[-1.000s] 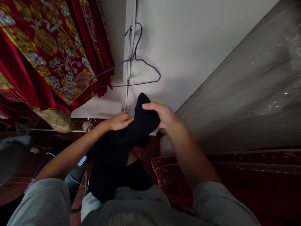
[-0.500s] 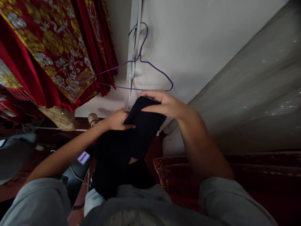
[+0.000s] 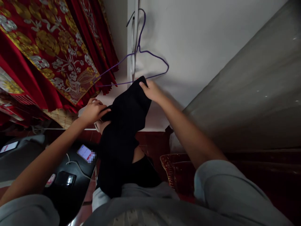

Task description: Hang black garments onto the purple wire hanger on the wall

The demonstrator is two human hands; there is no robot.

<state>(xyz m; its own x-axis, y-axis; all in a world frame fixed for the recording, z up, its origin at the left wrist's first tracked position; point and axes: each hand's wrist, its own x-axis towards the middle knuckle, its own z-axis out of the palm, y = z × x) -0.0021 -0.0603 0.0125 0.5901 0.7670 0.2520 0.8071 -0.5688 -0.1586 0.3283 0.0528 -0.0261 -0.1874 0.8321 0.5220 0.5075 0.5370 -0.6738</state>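
I hold a black garment (image 3: 123,131) up in front of me with both hands. My left hand (image 3: 92,110) grips its left edge, fingers closed on the cloth. My right hand (image 3: 150,90) pinches its top right corner, raised close to the bottom bar of a purple wire hanger (image 3: 150,56) that hangs on the white wall. The garment droops down to my lap, and its lower part lies over my grey clothing.
A red and gold patterned curtain (image 3: 47,50) hangs at the left. A phone with a lit screen (image 3: 85,153) lies on a dark surface at the lower left. A red woven basket (image 3: 174,171) stands at the lower right, beside a grey shiny cover (image 3: 246,100).
Both hands have lifted the garment and spread it apart. My right hand rose to the hanger's bottom bar and my left hand moved left.
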